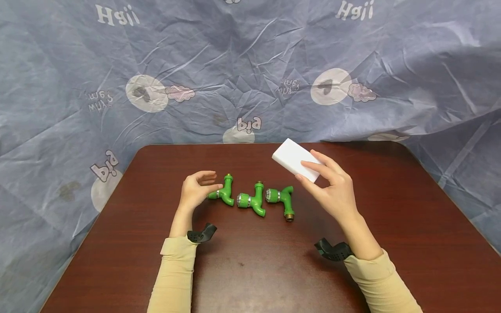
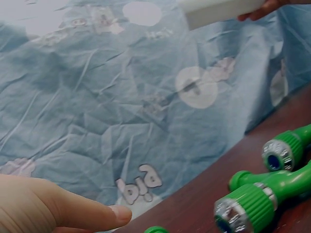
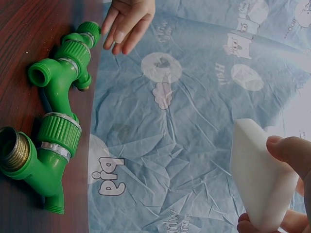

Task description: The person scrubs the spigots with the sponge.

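Observation:
My right hand (image 1: pixel 334 187) pinches a white rectangular sponge-like block (image 1: pixel 293 157) by its near right end, raised above the table. In the right wrist view the thumb lies on one face of the block (image 3: pixel 262 179), with fingers at its other side and lower end. Three green taps with silver-ringed knobs lie in a row: a left tap (image 1: pixel 227 193), a middle tap (image 1: pixel 256 201) and a right tap (image 1: pixel 287 203). Beside the left tap, partly covering its knob in the head view, my left hand (image 1: pixel 195 190) hovers with loosely bent fingers and holds nothing.
The taps lie on a dark red-brown wooden table (image 1: pixel 250 269) with rounded far corners. Behind it hangs a wrinkled blue-grey printed cloth (image 1: pixel 219 56). Black straps (image 1: pixel 332 251) sit on both wrists, beside pale yellow sleeves (image 1: pixel 172 274).

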